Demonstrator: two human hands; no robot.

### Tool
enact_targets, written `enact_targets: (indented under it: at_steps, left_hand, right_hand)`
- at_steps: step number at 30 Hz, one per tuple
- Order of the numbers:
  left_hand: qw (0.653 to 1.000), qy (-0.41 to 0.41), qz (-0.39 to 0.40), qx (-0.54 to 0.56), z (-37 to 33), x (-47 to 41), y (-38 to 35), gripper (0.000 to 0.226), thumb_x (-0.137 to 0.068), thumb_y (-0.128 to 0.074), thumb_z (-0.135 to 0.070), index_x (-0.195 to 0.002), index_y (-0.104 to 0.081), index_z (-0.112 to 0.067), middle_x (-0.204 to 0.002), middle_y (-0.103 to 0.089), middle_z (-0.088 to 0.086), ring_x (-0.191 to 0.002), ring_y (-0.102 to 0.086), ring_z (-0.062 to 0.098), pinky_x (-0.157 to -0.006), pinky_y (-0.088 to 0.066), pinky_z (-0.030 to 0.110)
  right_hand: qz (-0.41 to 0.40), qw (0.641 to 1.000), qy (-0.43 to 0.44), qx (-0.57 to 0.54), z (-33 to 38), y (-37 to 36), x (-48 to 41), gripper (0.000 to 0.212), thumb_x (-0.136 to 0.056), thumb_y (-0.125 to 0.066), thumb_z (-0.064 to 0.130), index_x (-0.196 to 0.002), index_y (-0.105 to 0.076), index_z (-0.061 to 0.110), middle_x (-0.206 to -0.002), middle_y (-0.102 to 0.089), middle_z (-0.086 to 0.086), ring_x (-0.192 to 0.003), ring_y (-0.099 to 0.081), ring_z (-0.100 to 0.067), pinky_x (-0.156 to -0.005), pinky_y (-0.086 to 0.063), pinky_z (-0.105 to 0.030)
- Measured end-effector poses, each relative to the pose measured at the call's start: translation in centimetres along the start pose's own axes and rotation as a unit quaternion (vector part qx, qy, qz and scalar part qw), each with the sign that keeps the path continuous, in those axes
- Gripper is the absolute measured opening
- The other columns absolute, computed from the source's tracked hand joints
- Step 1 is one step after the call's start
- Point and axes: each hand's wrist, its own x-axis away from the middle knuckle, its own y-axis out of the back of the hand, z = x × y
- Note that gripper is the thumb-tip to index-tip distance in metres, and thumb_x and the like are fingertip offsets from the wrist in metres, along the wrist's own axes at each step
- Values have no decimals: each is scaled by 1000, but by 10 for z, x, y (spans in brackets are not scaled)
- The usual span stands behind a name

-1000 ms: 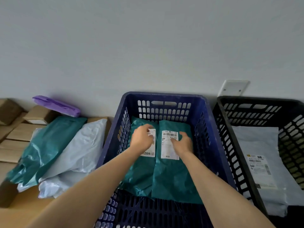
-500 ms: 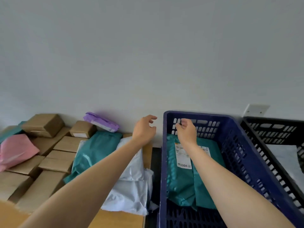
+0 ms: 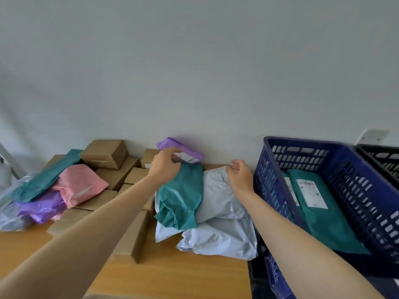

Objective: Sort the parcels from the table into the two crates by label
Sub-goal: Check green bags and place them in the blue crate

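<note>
Parcels are piled on the wooden table (image 3: 168,275). A teal bag (image 3: 183,199) lies over pale grey bags (image 3: 220,203), with a small purple parcel (image 3: 183,151) behind them by the wall. My left hand (image 3: 165,165) hovers with loosely curved fingers over the teal bag's far end, just in front of the purple parcel, holding nothing. My right hand (image 3: 239,175) hangs over the grey bag's far end, fingers relaxed and empty. To the right, the blue crate (image 3: 302,143) holds two teal parcels (image 3: 323,214) with white labels. The black crate (image 3: 380,156) shows at the right edge.
Several brown cardboard boxes (image 3: 105,153) are stacked at the left and middle. A pink bag (image 3: 79,184), a purple bag (image 3: 41,209) and another teal bag (image 3: 47,175) lie on them at far left. A white wall socket (image 3: 372,135) is behind the crates.
Both hands left the teal parcels in the blue crate and moved left to the pile on the table. The view swung left with them.
</note>
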Motion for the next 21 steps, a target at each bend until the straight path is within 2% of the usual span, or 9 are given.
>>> enact_targets:
  at_steps: [6,9,12,17,21]
  left_hand:
    - [1000,22,16,2,60,17,27,40,-83,-58,-7,-120,-65,-19,-107,-68,6,-90,-61,22,-81,-48,30]
    - [997,52,56,-6,82,19,24,40,-87,-53,-8,-124,-62,-18,-111,-65,8,-98,-60,25,-82,-49,32]
    - [992,75,102,-6,98,14,14,39,-92,-52,-9,-129,-59,-17,-116,-63,9,-102,-59,22,-78,-45,28]
    - [981,126,149,-9,123,4,-4,39,-95,-51,-9,-133,-54,-14,-120,-62,10,-90,-57,16,-69,-45,22]
    - [974,161,160,-23,141,-12,-15,37,-95,-49,-8,-132,-54,-14,-114,-61,7,-86,-54,12,-56,-40,14]
  right_hand:
    - [38,998,-30,35,-9,-46,31,39,-93,-57,12,-131,-54,4,-133,-56,-13,-120,-53,-29,-98,-39,-30]
    - [62,996,-54,46,-20,-63,37,41,-93,-56,13,-134,-51,4,-137,-53,-13,-125,-50,-29,-104,-39,-37]
    - [84,992,-67,67,-30,-74,30,43,-93,-57,13,-135,-49,3,-139,-51,-15,-124,-50,-30,-104,-39,-36]
    - [107,987,-80,92,-42,-102,9,43,-94,-57,16,-135,-50,7,-139,-51,-13,-124,-51,-29,-100,-39,-32]
    - [126,983,-90,95,-47,-128,-10,45,-95,-56,20,-138,-48,10,-141,-49,-11,-126,-49,-26,-91,-39,-26]
